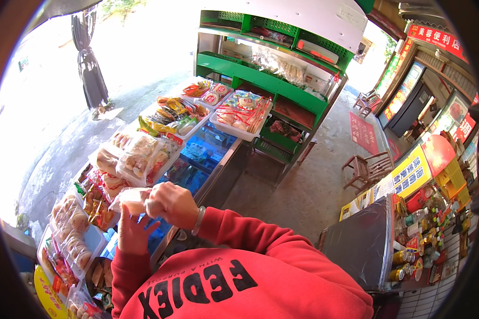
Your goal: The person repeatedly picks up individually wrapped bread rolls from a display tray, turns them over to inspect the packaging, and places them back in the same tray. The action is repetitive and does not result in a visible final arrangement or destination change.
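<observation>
Over the near side of a snack stall, my two hands meet at a small pale package in clear wrapping point(134, 200). My right hand point(174, 204), with a bracelet at the wrist, is closed and pinches its right end. From below, my left hand point(133, 233) holds the package with raised fingers; its other fingers are partly spread. What is inside the wrapping is too blurred to tell. Just beyond lie clear bags of pale buns or bread point(138, 157). Packs of round, flat pastries point(72, 228) sit left of my left hand.
White trays of bagged snacks point(242, 114) line the stall above blue crates point(194, 154). A green shelf rack point(282, 87) stands at the far end. To the right are a wooden chair point(367, 169), a dark-topped table point(356, 236) and a rack of bottles and cans point(418, 239).
</observation>
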